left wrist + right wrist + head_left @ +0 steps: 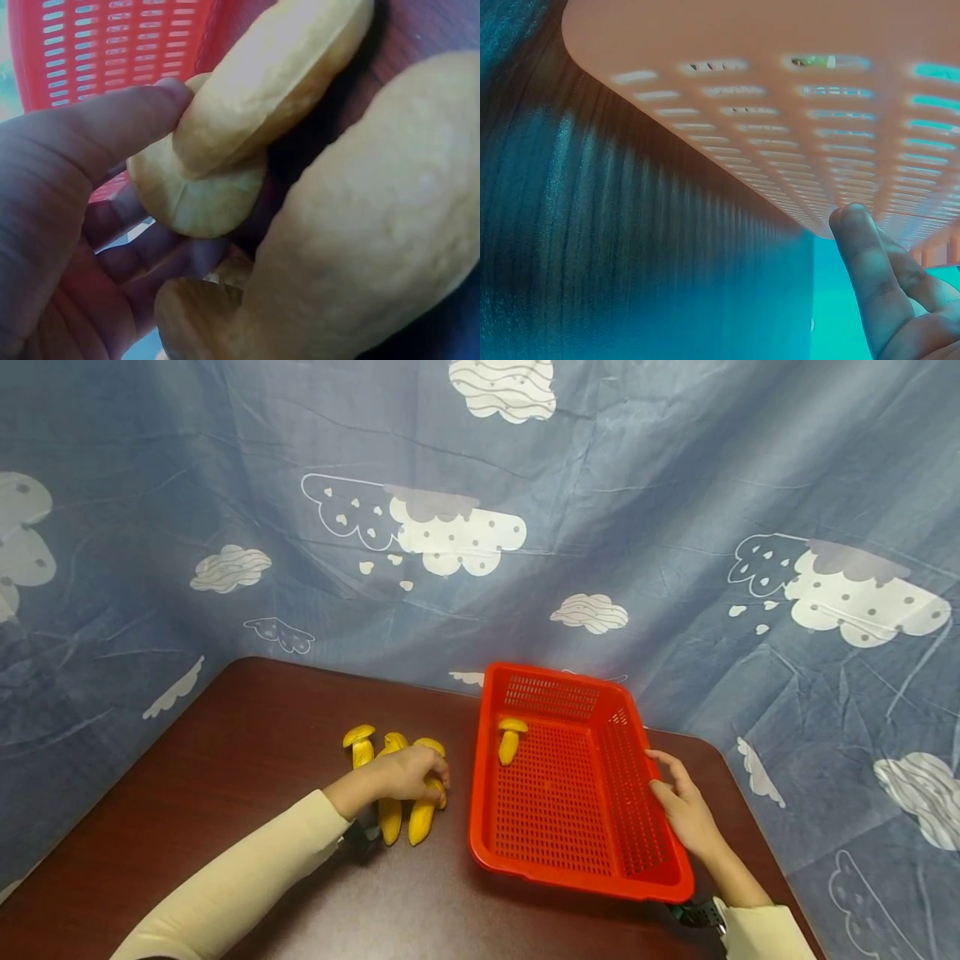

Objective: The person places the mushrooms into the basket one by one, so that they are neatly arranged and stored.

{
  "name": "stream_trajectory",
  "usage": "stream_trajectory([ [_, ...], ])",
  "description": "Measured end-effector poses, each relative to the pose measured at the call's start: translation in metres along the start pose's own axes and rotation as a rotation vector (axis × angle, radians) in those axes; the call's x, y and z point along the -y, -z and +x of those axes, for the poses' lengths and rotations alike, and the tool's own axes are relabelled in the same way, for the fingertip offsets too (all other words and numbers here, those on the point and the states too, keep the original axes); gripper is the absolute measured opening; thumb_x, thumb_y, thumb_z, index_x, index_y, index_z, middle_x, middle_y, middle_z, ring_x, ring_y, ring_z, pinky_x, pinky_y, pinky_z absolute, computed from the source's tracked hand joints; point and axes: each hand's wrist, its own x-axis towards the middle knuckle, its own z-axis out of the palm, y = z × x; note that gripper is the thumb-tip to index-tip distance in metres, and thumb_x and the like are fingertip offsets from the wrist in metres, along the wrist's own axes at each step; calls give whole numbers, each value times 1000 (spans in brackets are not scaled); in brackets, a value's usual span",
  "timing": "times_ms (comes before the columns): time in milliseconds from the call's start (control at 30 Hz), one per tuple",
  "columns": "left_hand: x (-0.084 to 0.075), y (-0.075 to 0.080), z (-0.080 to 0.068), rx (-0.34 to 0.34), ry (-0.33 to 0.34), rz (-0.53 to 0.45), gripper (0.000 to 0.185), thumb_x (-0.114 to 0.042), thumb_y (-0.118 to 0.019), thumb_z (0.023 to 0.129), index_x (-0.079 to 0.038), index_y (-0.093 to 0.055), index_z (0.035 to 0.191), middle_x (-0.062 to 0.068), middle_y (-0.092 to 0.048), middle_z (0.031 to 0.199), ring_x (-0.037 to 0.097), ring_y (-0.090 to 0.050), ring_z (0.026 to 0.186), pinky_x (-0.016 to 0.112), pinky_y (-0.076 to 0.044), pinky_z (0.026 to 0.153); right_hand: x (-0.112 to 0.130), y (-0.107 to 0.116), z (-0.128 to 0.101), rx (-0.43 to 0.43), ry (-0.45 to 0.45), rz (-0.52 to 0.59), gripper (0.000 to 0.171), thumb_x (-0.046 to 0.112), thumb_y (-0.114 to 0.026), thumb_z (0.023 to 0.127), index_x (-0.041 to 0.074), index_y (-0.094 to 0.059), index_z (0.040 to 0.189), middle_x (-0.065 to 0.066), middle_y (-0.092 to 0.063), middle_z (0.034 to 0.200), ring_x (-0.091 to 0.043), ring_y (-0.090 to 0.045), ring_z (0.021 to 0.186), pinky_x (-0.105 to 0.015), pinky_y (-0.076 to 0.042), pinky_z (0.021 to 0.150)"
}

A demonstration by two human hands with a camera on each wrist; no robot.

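Note:
My left hand (411, 773) is over a group of yellow mushrooms on the table, left of a red plastic basket. In the left wrist view, its thumb and fingers pinch one mushroom (274, 82) at the cap, with the stem slanting up and away. Close beside that one lies another thick-stemmed mushroom (367, 217). A mushroom (360, 745) at the group's left side is partly covered by the forearm. My right hand (686, 810) grips the right rim of the red basket (551, 881), fingers against its slotted outer wall. One mushroom (509, 745) lies inside, near the left wall.
The dark reddish-brown table (247, 735) runs back to a blue curtain (360, 610) printed with clouds. More of the curtain hangs along the left and right sides. The basket stands close to the table's back edge.

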Motion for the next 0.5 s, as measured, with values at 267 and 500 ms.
stream_trajectory([
  [267, 3, 2, -3, -27, -60, -17, 10, -20, -77, 81, -17, -72, 89, -9, -63, 87, 4, -54, 83, 22, -48, 80, 0, 0, 0, 18, 46, 0, 44, 12, -34, 104, 6, -22, 146, -5, -67, 87, -19, -69, 68, -40, -56, 55],
  [500, 5, 7, -8, -59, -47, -78, 13, -21, -74, 84, -15, -73, 95, -9, -65, 93, 7, -58, 91, 25, -49, 84, 1, 0, -1, 16, 45, -12, 45, 12, -34, 104, 6, -21, 146, -7, -66, 89, -18, -69, 69, -39, -56, 56],
])
